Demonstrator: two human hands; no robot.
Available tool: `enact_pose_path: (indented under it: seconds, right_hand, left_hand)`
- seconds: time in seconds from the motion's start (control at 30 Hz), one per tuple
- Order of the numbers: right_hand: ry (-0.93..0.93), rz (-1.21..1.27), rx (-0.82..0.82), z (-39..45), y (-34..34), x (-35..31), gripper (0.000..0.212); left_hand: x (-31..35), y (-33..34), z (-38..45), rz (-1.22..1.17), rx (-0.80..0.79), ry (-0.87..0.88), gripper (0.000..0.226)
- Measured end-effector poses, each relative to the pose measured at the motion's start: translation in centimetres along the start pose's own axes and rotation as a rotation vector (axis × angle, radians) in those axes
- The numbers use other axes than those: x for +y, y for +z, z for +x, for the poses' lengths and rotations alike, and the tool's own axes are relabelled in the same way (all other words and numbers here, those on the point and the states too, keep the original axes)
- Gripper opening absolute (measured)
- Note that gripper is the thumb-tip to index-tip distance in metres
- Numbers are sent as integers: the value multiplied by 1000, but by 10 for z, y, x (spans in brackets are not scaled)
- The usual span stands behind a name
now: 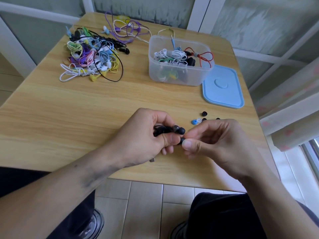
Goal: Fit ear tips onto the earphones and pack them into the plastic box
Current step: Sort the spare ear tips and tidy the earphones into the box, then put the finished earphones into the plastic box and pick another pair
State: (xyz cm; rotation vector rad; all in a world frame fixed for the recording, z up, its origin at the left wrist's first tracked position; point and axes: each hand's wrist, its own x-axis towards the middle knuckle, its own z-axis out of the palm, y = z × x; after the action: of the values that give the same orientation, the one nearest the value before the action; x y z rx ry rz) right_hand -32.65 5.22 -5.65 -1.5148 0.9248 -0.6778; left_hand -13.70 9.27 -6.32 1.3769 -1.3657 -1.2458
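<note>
Above the table's (69, 118) near edge, the left hand (146, 133) gripped bundled black earphones (172, 130). The right hand (215, 140) pinched a black ear tip (182, 140) against one bud. A slip could likely drop it floorward. The plastic box (179, 76) sat open, well apart.

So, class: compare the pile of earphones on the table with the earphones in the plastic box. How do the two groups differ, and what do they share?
The pile of earphones lies loose on the table; the boxed earphones sit inside the clear plastic box.
The pile is larger and spreads wide; the boxed group is smaller and held in by the walls.
Both are mixed-colour tangles of cable.
</note>
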Motion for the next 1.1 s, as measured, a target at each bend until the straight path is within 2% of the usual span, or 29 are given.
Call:
enact_pose_path:
  seconds: [0.07,0.17,0.23,0.4,0.47,0.53,0.63,0.73,0.83,0.87,0.93,1.0,1.1]
  right_hand:
    - [-107,-125,76,0,3,2,10]
    - [-279,-274,148,0,9,2,5]
    - [-310,-295,147,1,8,1,7]
    - [-160,-131,91,10,2,3,19]
    - [-136,9,157,14,-2,1,24]
    - [-124,111,288,17,-7,-4,20]
    - [-101,82,435,21,-14,-8,14]
    - [-73,14,470,27,-18,-8,15]
    - [-77,-31,504,33,-24,-8,14]
    - [-75,-42,513,34,-26,-8,14]
    - [-66,-67,520,36,-27,-8,13]
    - [-61,-87,539,39,-28,-7,13]
    - [-71,-105,574,41,-31,-5,11]
  left_hand:
    - [-2,-1,2,-38,8,4,12]
    - [-3,1,5,-227,59,-24,4]
    - [-4,3,6,-329,73,-49,6]
    - [-4,5,7,-364,70,-44,18]
    - [2,4,12,-381,97,-41,17]
    - [12,1,22,-449,151,-34,15]
    - [34,-13,51,-585,225,-36,19]
    - [63,-27,89,-688,300,36,19]
    - [89,-35,131,-710,463,101,20]
    - [91,-38,147,-677,521,102,20]
    - [85,-44,175,-444,598,68,16]
    - [75,-46,192,-31,578,-7,9]
    - [61,-45,196,714,542,-30,15]
